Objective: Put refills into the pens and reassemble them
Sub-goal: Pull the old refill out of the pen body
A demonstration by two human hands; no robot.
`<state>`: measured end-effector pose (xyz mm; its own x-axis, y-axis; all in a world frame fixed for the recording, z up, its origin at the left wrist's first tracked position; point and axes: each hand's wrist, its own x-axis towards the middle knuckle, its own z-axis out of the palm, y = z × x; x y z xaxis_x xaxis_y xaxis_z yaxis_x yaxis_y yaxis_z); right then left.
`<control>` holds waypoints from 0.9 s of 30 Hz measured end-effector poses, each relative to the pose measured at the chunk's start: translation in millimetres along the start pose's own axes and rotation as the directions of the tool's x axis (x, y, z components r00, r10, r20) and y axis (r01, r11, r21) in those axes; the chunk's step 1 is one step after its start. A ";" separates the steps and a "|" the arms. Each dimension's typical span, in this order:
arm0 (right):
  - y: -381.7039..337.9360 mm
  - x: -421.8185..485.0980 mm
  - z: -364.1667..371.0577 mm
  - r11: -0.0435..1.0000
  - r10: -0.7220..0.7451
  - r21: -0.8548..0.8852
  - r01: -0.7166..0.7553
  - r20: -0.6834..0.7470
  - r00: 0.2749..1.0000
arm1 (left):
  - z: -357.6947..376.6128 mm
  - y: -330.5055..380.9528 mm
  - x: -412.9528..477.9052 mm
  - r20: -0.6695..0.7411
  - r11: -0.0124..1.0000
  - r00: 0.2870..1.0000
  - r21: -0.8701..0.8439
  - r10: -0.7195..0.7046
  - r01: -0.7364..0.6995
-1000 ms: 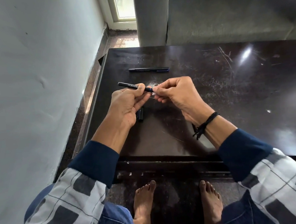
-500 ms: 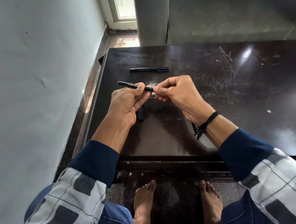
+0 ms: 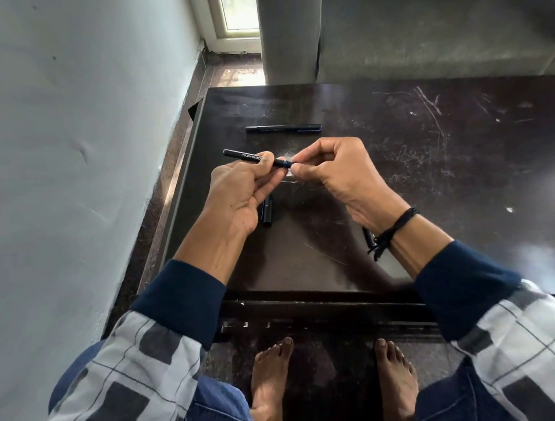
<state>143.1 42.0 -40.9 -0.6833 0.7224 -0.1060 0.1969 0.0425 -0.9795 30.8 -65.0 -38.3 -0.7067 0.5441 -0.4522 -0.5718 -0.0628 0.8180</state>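
- The left hand (image 3: 239, 193) is raised above the dark desk (image 3: 430, 166), its fingers closed round a black pen barrel (image 3: 249, 158) that slants up to the left.
- The right hand (image 3: 335, 170) meets it — fingers pinched at the barrel's blue front end.
- A second pen (image 3: 283, 128) lies farther back; a pen cap (image 3: 267, 211) lies below the left hand.

Loads of bare table (image 3: 447, 172) right of the hands. Obstacles: assembled pen (image 3: 283, 128) just beyond them, cap (image 3: 267, 211) under the left hand (image 3: 242, 193), wall (image 3: 68, 142) close on the left.
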 end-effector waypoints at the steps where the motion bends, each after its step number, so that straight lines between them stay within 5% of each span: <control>1: -0.2 0.1 -0.4 1.000 -0.005 0.008 0.005 0.008 1.000 | -0.3 0.9 -0.2 0.000 1.000 1.000 0.000 0.000 0.000; 27: 0.4 -1.4 5.0 1.000 0.028 -0.005 -0.028 -0.018 0.999 | -0.9 2.3 -2.6 0.005 1.000 1.000 -0.012 -0.004 0.004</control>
<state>140.6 37.6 -42.0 -0.6647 0.7356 -0.1307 0.2201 0.0257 -0.9751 31.0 -67.4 -35.6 -0.7024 0.5484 -0.4538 -0.5795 -0.0703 0.8119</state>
